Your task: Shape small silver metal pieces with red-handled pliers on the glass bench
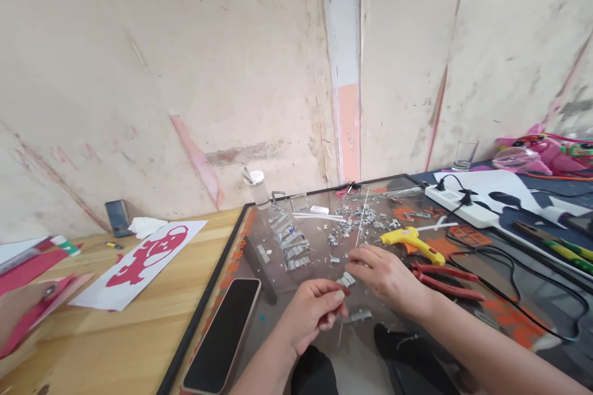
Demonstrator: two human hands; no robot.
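A thin pale stick [363, 216] slants up past my right hand [384, 274], whose fingers are closed around it. Its lower end shows beneath my left hand [317, 311], where thumb and forefinger pinch together on the stick. Between the two hands sits a small cluster of silvery pieces [346, 279]; whether it is on the stick or on the glass I cannot tell. Another silvery strip [359, 316] lies just below the hands. Rows of grey metal-like pieces [291, 241] and a loose heap of small bits [364, 219] lie farther back on the glass tabletop [310, 290].
A yellow glue gun [412, 242] and red-handled pliers [447, 281] lie right, beside black cable and a white power strip [461, 207]. A phone [225, 333] rests left. Behind stands a white-lidded jar [258, 188]. Another person's hand [23, 308] holds red paper at far left.
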